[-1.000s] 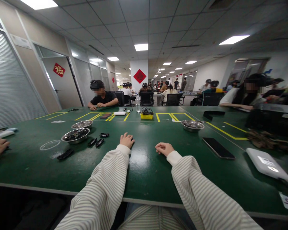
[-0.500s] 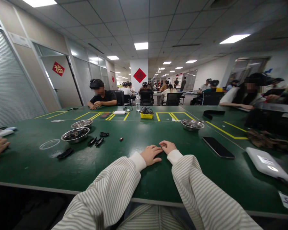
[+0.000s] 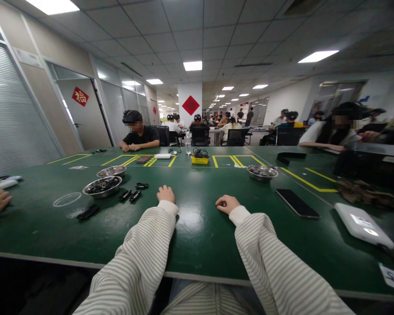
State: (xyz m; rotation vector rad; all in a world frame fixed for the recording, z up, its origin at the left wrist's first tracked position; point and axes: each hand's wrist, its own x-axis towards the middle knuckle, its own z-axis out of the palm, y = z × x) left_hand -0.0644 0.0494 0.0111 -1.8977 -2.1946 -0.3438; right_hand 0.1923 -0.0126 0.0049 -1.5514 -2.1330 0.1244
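Observation:
My left hand (image 3: 166, 194) rests on the green table with its fingers curled down, over the spot where a small red-and-black piece lay; that piece is hidden now. Just left of it lie several black clip-like parts (image 3: 135, 195). My right hand (image 3: 227, 204) is on the table further right, thumb and fingers closed in a pinch. A tiny dark spot shows between them, too small to name. To the right of this hand lies a black phone (image 3: 297, 203).
Metal bowls of dark parts stand at left (image 3: 102, 186) and right (image 3: 262, 172), with another bowl (image 3: 111, 171) behind the left one. A yellow tray (image 3: 200, 160) holds black cable. A white device (image 3: 364, 225) lies far right. Co-workers sit across and beside the table (image 3: 197, 245).
My left hand has moved left and forward, away from my right hand, onto the small red-and-black piece's spot. My right hand has stayed nearly in place, its fingers still pinched.

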